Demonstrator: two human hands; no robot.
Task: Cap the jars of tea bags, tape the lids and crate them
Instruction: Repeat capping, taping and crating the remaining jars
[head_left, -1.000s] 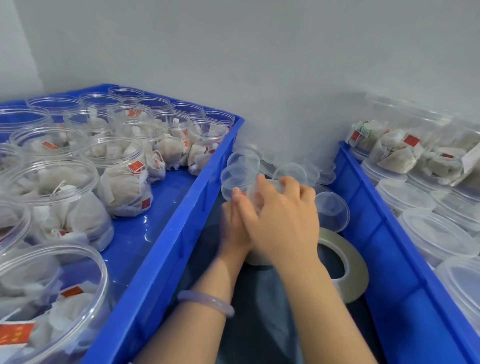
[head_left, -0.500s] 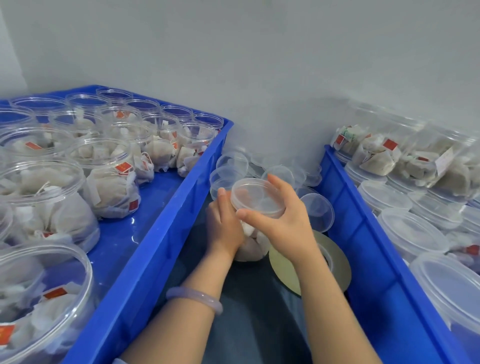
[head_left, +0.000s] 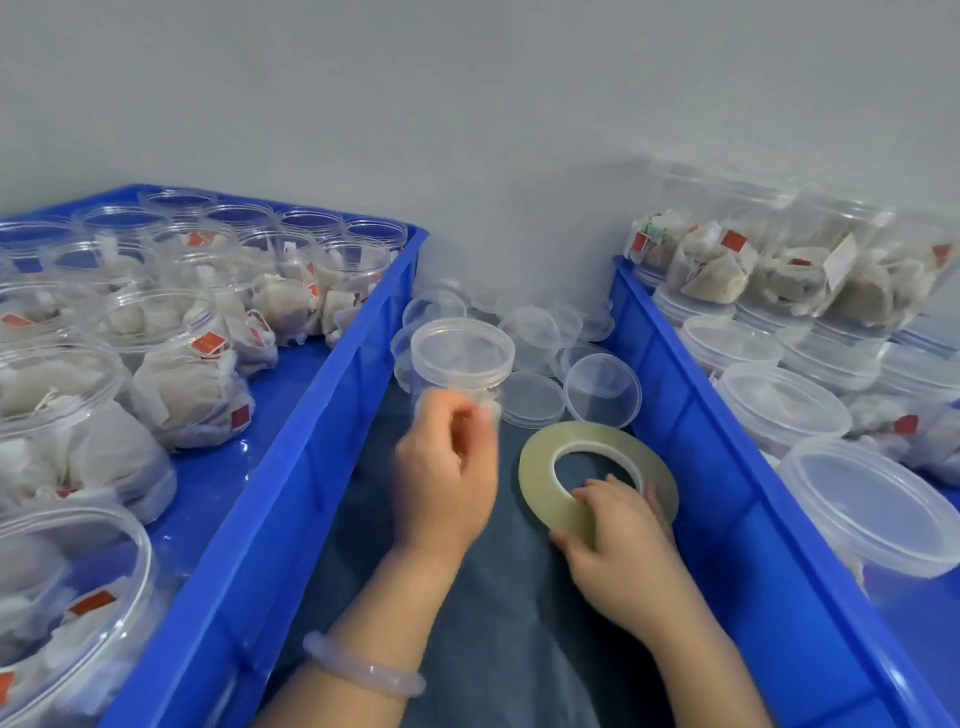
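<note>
A clear jar of tea bags with its lid on stands upright between the two crates, on dark cloth. My left hand is wrapped around its lower body. Just to the right, a flat roll of clear tape lies on the cloth. My right hand rests on the roll's near edge, fingers curled over the rim into the hole. Whether the roll is lifted off the cloth I cannot tell.
The blue crate at left holds several uncapped jars of tea bags. The blue crate at right holds several capped jars, some stacked. Loose clear lids lie piled behind the held jar, against the grey wall.
My right hand left the jar's lid and dropped onto the tape roll. The left hand keeps its hold on the jar, which now stands capped.
</note>
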